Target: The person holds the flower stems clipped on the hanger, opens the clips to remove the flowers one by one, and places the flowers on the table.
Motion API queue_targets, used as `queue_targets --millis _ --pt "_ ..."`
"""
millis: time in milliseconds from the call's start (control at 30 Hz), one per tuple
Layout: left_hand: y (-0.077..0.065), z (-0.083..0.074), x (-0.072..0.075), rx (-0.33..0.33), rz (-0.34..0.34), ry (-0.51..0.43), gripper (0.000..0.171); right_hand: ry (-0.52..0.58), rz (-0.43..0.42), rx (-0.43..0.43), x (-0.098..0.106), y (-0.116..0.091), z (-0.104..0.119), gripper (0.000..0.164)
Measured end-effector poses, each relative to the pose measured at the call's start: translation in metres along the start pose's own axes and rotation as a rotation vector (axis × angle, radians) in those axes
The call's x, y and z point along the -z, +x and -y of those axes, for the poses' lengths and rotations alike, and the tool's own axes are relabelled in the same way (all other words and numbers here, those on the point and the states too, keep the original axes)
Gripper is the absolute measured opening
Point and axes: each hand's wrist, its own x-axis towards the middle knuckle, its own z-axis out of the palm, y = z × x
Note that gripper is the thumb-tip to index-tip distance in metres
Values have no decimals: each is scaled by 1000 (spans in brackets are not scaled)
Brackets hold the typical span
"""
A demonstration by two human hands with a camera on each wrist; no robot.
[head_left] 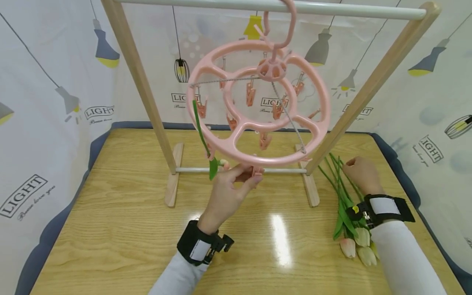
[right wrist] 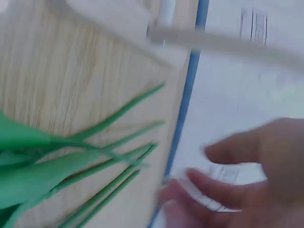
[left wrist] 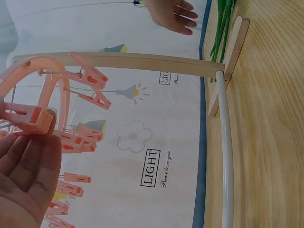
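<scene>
A round pink clip hanger (head_left: 236, 152) hangs by its hook from a white rail. My left hand (head_left: 223, 196) pinches a pink clothespin (left wrist: 28, 116) at the hanger's front rim between thumb and fingers; nothing shows in the clothespin's mouth. Left of that hand, a single tulip (head_left: 213, 168) hangs at the rim with its green stem pointing up, its bloom partly behind the hand. On the right, my right hand (head_left: 363, 176) hovers over the stems of a bunch of artificial-looking tulips (head_left: 348, 211). In the right wrist view its fingers are loosely bent, apart from the stems (right wrist: 114, 187), and hold nothing.
The wooden rack's left post (head_left: 141, 86) and right post (head_left: 376, 86) stand on feet on the wood-grain table (head_left: 121, 229). A low white bar (head_left: 276, 170) joins them. Several other clothespins (head_left: 250, 94) dangle from the rings. Lamp-printed cloth (head_left: 144, 53) surrounds the table.
</scene>
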Motion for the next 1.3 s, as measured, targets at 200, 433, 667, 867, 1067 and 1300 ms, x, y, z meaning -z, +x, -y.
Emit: queue_targets --millis 200,433,667,867,1067,1300 --pt "1 3 -4 -64 84 57 20 -175 326 102 0 -29 46 46" --pt "3 1 -8 -66 91 53 17 -148 484 361 5 -75 124 40" --pt "1 1 -9 -3 117 83 25 -85 130 757 14 -120 190 27" --pt "-1 1 -8 30 156 74 29 38 -352 1065 5 -126 221 35" --pt "-4 -1 -3 68 165 46 31 -1 -626 996 -1 -116 236 44" --pt "-4 -10 10 -87 -140 156 26 26 -623 948 -1 -108 228 23"
